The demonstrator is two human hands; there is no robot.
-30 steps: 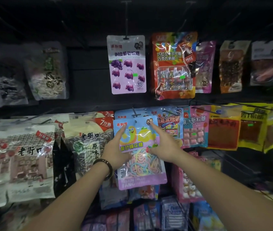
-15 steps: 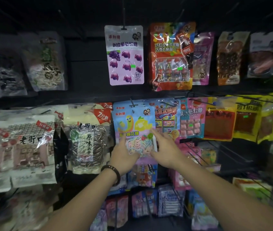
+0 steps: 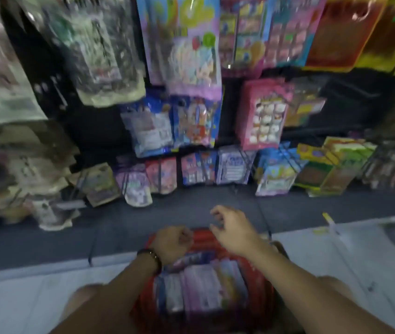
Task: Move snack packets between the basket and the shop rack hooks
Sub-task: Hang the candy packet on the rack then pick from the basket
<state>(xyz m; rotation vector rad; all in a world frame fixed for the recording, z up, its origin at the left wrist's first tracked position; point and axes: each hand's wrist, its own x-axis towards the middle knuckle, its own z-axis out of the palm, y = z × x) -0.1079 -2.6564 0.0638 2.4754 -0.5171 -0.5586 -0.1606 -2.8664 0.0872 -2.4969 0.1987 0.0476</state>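
The red basket (image 3: 265, 292) sits on the floor at the near centre, between the person's knees. It is packed with packets (image 3: 203, 290) standing on edge in rows, pink, white and blue; the blur hides their print. Both hands hover over its far rim. The left hand (image 3: 173, 244) is clenched, fingers tucked under, with nothing showing in it, and a dark bracelet (image 3: 150, 255) circles its wrist. The right hand (image 3: 235, 233) is released, its fingers loosely bent and spread, gripping nothing, just past the rim. The hands are near each other but apart.

Beyond the rim a bare dark strip of floor (image 3: 191, 206) runs left to right, separating the basket from the lowest row of rack packets (image 3: 199, 169). White floor (image 3: 23, 297) lies to the left and right of the basket.

On the rack (image 3: 90, 126), packets hang in tiers. A pink and blue candy packet (image 3: 191, 44) hangs at the far centre, its lower edge overlapping a blue packet (image 3: 194, 121) below. To the right hangs a pink packet (image 3: 264, 114) with rows of white sweets, and further right yellow-green boxes (image 3: 331, 165) lean at the bottom. Pale seed packets (image 3: 107, 56) crowd the left, very blurred.
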